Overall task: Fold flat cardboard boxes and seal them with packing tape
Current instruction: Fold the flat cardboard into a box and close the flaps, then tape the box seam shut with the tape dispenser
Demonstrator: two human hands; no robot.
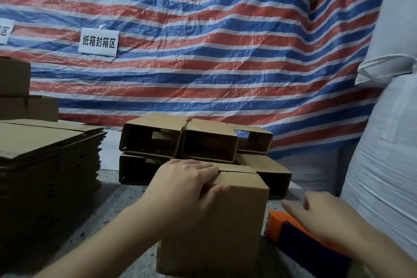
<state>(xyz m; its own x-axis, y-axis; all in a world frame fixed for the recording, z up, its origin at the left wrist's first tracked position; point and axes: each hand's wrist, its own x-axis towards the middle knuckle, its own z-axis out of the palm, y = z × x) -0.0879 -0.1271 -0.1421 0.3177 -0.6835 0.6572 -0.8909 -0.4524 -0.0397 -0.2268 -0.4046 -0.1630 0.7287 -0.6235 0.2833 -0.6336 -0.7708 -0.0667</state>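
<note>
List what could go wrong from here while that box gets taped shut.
1. Only the left hand presses the top flaps of the box; the seam already shows a small gap and could spring wider.
2. The right hand is blurred over the orange tape dispenser; a hasty grab may fumble it.
3. The box stands close to the dispenser, so it might get knocked.

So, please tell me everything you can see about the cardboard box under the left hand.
The cardboard box is plain brown corrugated board, folded up and standing upright on the speckled floor. Its top flaps are closed, meeting at a seam with no tape visible on it. The left hand rests on the top, fingers flat over the flaps and thumb against the near side. It stands in front of the open-ended boxes.
</note>
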